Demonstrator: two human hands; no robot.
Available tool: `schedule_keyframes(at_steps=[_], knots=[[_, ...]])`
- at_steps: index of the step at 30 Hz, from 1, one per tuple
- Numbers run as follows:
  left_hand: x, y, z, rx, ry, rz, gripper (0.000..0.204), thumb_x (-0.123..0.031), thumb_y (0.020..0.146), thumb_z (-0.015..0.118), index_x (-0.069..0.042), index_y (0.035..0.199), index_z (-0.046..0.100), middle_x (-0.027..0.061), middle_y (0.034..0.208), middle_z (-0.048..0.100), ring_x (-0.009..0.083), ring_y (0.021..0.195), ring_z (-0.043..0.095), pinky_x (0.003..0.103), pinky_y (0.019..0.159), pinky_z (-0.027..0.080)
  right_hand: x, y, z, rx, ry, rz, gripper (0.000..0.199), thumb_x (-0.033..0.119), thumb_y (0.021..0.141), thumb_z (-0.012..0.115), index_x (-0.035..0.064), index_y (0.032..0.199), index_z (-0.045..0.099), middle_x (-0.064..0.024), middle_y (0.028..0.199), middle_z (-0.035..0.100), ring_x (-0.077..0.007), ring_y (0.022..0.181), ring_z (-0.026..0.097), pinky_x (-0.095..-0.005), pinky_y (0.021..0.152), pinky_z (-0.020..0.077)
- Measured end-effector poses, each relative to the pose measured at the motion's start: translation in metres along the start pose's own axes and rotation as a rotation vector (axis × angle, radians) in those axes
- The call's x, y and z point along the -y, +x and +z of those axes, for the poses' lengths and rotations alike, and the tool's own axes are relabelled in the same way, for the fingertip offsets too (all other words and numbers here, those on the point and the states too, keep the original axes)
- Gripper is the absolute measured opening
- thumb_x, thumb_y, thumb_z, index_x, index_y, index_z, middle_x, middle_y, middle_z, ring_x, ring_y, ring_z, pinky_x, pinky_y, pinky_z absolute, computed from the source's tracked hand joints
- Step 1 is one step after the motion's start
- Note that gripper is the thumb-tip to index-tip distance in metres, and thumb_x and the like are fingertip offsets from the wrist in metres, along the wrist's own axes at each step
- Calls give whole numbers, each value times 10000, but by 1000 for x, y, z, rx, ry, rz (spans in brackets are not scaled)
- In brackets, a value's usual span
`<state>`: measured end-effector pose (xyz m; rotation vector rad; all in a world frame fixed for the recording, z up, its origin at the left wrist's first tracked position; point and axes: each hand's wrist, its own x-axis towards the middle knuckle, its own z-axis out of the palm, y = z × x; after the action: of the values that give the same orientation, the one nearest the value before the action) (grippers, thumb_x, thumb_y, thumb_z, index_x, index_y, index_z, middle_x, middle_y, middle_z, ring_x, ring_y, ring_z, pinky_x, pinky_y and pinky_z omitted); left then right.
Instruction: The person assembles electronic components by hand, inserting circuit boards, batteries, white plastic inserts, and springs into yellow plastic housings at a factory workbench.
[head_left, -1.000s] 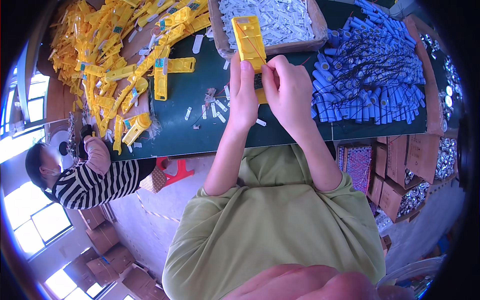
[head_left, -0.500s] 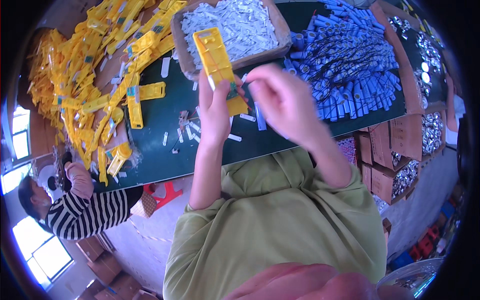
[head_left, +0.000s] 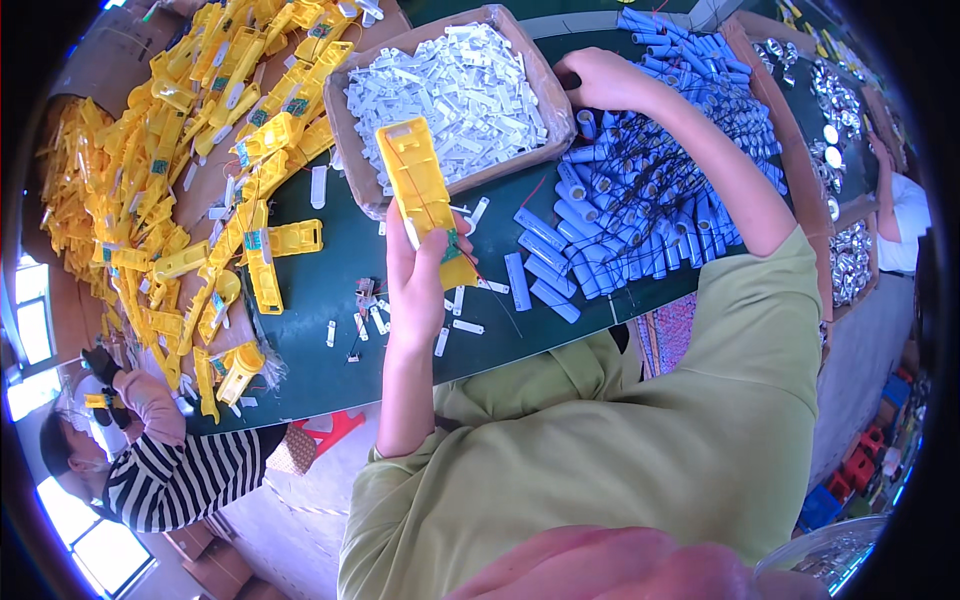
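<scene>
In my left hand (head_left: 414, 280) is a long yellow plastic housing (head_left: 418, 180), held upright between thumb and fingers. A small green circuit board (head_left: 450, 243) sits in its lower part, and thin red and dark wires run along and out of it. My right hand (head_left: 608, 80) is stretched far forward, beyond the near rows of a pile of blue cylindrical batteries (head_left: 570, 215) and beside the right edge of a cardboard box. Its fingers are curled; whatever they grip, if anything, cannot be made out.
The cardboard box (head_left: 335, 120) holds many small white plastic strips. Yellow housings (head_left: 150, 200) are heaped at the left. Small white pieces (head_left: 468, 326) lie scattered on the green table (head_left: 310, 370). A co-worker in a striped top (head_left: 190, 480) is at the left; another person's arm (head_left: 884, 185) shows at far right.
My right hand has gone from beside the yellow housing forward and right to the far batteries. My left hand still holds the housing. The view has shifted slightly.
</scene>
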<state>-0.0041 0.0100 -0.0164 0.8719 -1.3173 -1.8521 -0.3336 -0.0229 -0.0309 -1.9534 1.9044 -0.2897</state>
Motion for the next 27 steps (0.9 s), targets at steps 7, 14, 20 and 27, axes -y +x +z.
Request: schedule_keyframes(at_steps=[7,14,20,27], knots=[[-7,-5,6,52,0,-12,426,-91,868,402,-49,1283,313,121,931,542,156,737,554,312,640,506,15,-43,-18,-359,481,-35,325,115,868,556,58,1187,528,-34,749,614,-58,698,549,-220,657,449],[-14,-20,32,173,0,127,444,-51,866,400,-15,1297,299,120,959,552,166,780,559,301,684,496,145,-103,12,-467,1296,-106,307,106,848,417,-4,1115,521,-2,650,546,-40,549,479,-178,499,377],[-9,-40,37,148,123,228,528,3,890,396,-10,1378,196,88,1037,497,109,872,506,255,755,441,185,-102,48,-658,1062,-234,250,63,858,565,17,1094,499,44,600,456,-2,534,408,-169,495,304],[-13,-51,34,139,155,134,545,20,890,397,-12,1392,188,94,1220,427,129,1068,452,262,899,386,194,-89,68,-808,754,-241,250,110,857,578,29,1081,502,-11,601,489,-49,510,458,-207,456,355]])
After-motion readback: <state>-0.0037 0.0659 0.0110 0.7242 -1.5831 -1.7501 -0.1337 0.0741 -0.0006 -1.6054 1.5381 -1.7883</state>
